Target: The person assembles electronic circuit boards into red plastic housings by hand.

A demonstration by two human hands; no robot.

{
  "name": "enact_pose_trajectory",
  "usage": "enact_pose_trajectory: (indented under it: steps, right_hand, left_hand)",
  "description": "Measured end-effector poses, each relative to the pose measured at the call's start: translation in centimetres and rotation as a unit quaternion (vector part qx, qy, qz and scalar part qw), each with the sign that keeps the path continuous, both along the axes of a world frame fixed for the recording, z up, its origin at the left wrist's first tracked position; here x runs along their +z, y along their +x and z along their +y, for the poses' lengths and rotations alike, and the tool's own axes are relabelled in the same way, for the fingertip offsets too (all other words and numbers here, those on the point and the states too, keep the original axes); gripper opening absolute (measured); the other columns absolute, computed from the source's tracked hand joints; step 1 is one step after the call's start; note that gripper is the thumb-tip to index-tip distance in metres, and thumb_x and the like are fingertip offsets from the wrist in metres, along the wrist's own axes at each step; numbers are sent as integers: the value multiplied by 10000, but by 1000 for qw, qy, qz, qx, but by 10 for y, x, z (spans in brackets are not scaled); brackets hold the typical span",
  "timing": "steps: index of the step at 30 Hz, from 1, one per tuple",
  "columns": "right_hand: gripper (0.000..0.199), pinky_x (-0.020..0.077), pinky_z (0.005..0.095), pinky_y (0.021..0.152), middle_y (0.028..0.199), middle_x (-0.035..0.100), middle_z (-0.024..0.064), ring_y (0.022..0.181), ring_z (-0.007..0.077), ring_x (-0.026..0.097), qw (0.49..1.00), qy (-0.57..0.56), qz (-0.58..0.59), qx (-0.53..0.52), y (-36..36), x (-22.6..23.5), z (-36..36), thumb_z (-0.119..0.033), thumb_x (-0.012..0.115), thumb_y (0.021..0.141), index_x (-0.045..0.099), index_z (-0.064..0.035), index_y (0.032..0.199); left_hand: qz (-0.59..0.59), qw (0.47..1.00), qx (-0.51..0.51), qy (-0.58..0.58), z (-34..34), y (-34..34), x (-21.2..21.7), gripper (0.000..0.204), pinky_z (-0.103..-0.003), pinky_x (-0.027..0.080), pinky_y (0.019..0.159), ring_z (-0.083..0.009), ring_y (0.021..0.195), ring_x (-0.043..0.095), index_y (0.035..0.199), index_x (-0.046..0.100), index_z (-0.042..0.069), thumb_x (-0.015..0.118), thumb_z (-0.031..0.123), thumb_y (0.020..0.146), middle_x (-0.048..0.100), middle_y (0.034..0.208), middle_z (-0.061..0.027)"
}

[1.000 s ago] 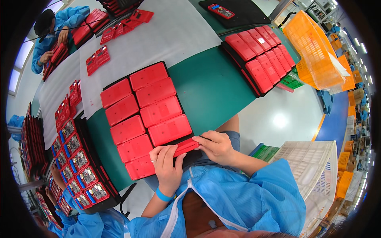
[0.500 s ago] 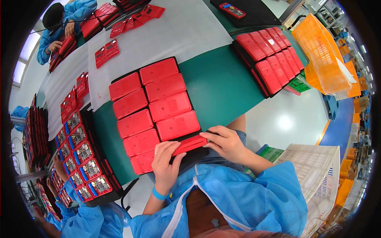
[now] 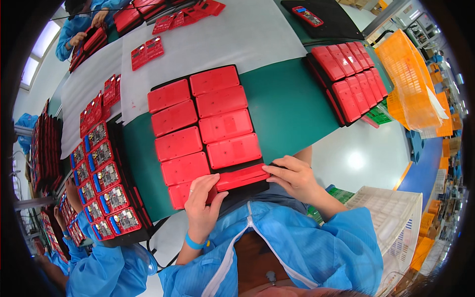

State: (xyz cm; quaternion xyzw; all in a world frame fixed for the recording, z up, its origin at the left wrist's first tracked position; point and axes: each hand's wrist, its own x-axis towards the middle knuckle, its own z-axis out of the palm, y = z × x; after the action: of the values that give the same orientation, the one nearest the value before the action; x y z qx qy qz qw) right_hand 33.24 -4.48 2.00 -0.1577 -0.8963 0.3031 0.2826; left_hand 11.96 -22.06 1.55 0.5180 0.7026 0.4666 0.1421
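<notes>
Red flat case sat at the near right corner of the black tray, tilted a bit on its long edge, right at the table edge in front of the person. Left hand pinched its left end, thumb on the near side, fingers curled over the top. Right hand gripped the right end, fingers pressed together along the top edge, thumb hidden underneath.

Tray held two columns of matching red cases lying flat, touching each other, on the green table. White sheet covered the table's far part. Second tray of red cases lay well apart on the right, near an orange basket.

On the left, a tray of open red units with circuit boards showing; a co-worker's blue sleeve beside it. Another person's hand at far top left held red cases. White crate near the right elbow.
</notes>
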Motion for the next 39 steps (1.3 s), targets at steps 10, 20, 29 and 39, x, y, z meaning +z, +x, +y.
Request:
enact_pose_trajectory:
  steps: [10, 20, 29, 39]
  right_hand:
    - [339, 546, 355, 690, 996, 681, 135, 825, 281, 662, 1000, -7, 24, 5, 8, -5, -10, -42, 839, 750, 749, -6, 1075]
    - [353, 554, 342, 685, 987, 694, 137, 814, 269, 673, 1000, 9, 28, 5, 6, -7, -10, -15, 841, 731, 746, 14, 1069]
    - [346, 564, 332, 574, 988, 690, 160, 709, 252, 678, 982, 144, 108, 53, 17, -48, -20, 18, 738, 678, 742, 55, 1022]
    - [324, 577, 341, 645, 1029, 688, 162, 790, 274, 688, 993, 82, 82, 24, 7, -51, -18, 28, 768, 719, 735, 31, 1041]
  left_hand:
    - [1, 1000, 7, 9, -9, 0, -1, 347, -431, 490, 976, -329, 1099, 664, 1071, 735, 0, 836, 32, 741, 746, 1112, -125]
    - [118, 992, 6, 37, -9, -4, -9, 309, -465, 448, 945, -295, 1082, 667, 1026, 762, 28, 840, 101, 735, 764, 1076, -82]
    - [166, 986, -6, 21, -26, 7, -25, 343, -482, 415, 965, -285, 1157, 623, 1075, 759, 73, 840, 114, 745, 729, 1202, -59]
    - [252, 967, 27, -1, -19, 12, -28, 320, -499, 380, 1015, -289, 1195, 598, 1088, 766, 117, 821, 110, 772, 696, 1250, -63]
